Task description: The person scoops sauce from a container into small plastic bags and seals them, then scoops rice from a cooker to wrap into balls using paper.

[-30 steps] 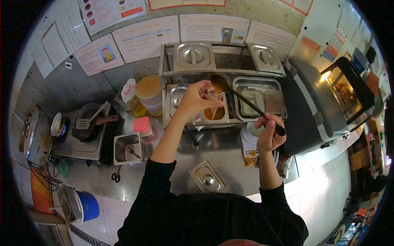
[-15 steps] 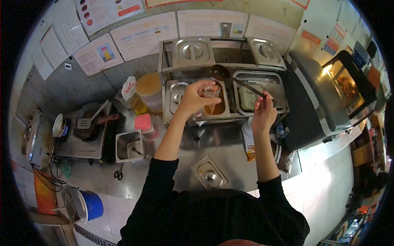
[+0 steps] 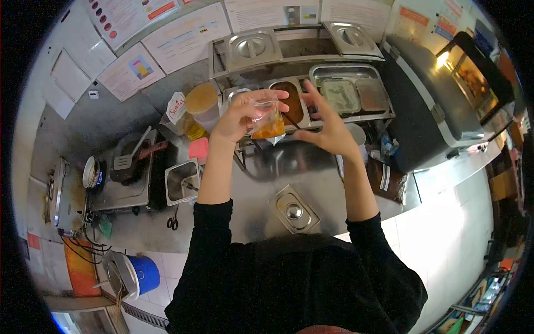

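Note:
A small clear plastic bag [image 3: 268, 129] with orange-brown sauce at its bottom hangs from my left hand [image 3: 238, 116], whose fingers grip it near the top. To the right of the bag is my right hand [image 3: 329, 129], fingers spread apart and holding nothing. Behind both hands, a steel pan of brown sauce [image 3: 290, 96] sits in the counter unit. A dark ladle handle [image 3: 290, 120] slants out of that pan, its bowl out of sight. Part of the pan is covered by my fingers.
A steel tray [image 3: 361, 72] with containers stands right of the sauce pan. Leftward are a round tub [image 3: 202, 104], a pink-lidded jar [image 3: 198, 148], a steel bin [image 3: 182, 182], scissors [image 3: 173, 222] and a stove [image 3: 119, 186]. A pan lid [image 3: 294, 210] lies on the counter.
My right hand has let go of the ladle, which now rests in the sauce pan, and has moved left towards the bag. My left hand has come down and nearer with the bag.

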{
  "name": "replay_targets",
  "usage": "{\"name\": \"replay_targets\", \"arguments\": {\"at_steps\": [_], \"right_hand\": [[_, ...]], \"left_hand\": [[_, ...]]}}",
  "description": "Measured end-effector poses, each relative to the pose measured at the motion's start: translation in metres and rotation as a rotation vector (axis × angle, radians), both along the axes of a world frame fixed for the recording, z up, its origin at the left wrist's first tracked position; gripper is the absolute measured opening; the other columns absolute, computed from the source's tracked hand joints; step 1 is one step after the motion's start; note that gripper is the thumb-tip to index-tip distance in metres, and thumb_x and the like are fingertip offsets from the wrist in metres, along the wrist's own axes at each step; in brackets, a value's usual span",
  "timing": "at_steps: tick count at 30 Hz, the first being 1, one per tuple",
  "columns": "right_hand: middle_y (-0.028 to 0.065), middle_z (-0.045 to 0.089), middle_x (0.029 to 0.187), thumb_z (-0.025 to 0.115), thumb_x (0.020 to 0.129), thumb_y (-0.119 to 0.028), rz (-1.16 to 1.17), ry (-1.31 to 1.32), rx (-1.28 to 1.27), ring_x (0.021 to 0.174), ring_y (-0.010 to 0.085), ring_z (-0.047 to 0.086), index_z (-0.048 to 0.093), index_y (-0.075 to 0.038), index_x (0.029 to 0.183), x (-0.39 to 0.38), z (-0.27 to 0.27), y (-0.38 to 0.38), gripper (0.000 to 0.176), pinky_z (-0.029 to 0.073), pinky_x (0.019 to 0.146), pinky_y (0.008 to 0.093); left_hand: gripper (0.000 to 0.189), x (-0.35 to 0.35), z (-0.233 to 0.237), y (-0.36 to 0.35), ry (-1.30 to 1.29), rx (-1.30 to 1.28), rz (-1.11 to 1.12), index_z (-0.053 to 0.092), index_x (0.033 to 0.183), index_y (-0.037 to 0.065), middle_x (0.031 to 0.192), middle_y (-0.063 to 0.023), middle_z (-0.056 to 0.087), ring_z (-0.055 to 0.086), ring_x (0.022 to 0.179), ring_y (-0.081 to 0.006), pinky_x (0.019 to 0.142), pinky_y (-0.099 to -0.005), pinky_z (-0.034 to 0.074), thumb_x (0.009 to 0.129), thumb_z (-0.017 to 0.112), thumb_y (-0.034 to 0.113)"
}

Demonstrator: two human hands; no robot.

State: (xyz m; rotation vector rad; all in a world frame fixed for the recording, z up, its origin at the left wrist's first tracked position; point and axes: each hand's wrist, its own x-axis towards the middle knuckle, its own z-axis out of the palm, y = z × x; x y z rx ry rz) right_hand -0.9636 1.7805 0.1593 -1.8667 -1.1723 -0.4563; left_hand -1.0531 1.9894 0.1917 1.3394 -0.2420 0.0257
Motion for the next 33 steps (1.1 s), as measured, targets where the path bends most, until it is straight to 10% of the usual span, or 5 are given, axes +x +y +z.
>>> {"name": "replay_targets", "arguments": {"at_steps": [2, 6, 12, 17, 33], "right_hand": [[0.0173, 0.056, 0.107, 0.074, 0.064, -0.009, 0.536, 0.540, 0.172, 0.096, 0.0233, 0.056, 0.033, -0.002, 0.131, -0.033, 0.020, 0.002, 0.079, 0.044, 0.084, 0.0342], [0.0140, 0.060, 0.104, 0.073, 0.066, -0.007, 0.564, 0.744, 0.299, 0.089, 0.0147, 0.057, 0.034, -0.001, 0.130, -0.045, 0.019, 0.002, 0.075, 0.046, 0.078, 0.0275], [0.0052, 0.064, 0.083, 0.069, 0.073, -0.001, 0.387, 0.584, 0.184, 0.076, 0.0080, 0.058, 0.035, -0.002, 0.130, -0.066, 0.042, -0.033, 0.067, 0.046, 0.069, 0.0209], [0.0060, 0.064, 0.073, 0.062, 0.082, -0.013, 0.285, 0.621, 0.424, 0.068, 0.0080, 0.057, 0.065, 0.001, 0.085, -0.061, 0.027, -0.038, 0.015, 0.045, 0.061, 0.0223], [0.0073, 0.061, 0.068, 0.062, 0.079, -0.010, 0.053, 0.368, 0.115, 0.061, 0.0095, 0.054, 0.062, 0.000, 0.082, -0.075, 0.009, -0.078, 0.011, 0.044, 0.056, 0.0241]], "left_hand": [[0.066, -0.008, 0.008, -0.011, -0.016, -0.008, -0.109, 0.048, 0.118, -0.008, 0.102, -0.0155, 0.061, 0.056, 0.061, -0.0082, 0.051, -0.0148, 0.041, 0.057, 0.058, 0.015], [0.062, -0.027, 0.026, -0.049, -0.249, 0.191, 0.145, 0.047, 0.120, -0.004, 0.115, -0.0139, 0.055, 0.056, 0.100, -0.0208, 0.089, -0.0287, 0.042, 0.061, 0.059, 0.013], [0.027, -0.044, 0.018, -0.065, -0.183, 0.311, 0.352, 0.061, 0.099, -0.003, 0.092, -0.0067, 0.064, 0.059, 0.080, -0.0092, 0.072, -0.0214, 0.047, 0.076, 0.068, 0.010], [0.020, -0.043, 0.019, -0.081, -0.251, 0.386, 0.387, 0.064, 0.090, -0.002, 0.082, -0.0057, 0.066, 0.059, 0.070, -0.0065, 0.063, -0.0188, 0.046, 0.073, 0.071, 0.008], [0.010, -0.033, -0.004, -0.102, -0.252, 0.712, 0.133, 0.065, 0.080, 0.001, 0.069, -0.0015, 0.060, 0.053, 0.067, -0.0068, 0.060, -0.0228, 0.041, 0.076, 0.067, 0.010]]}}
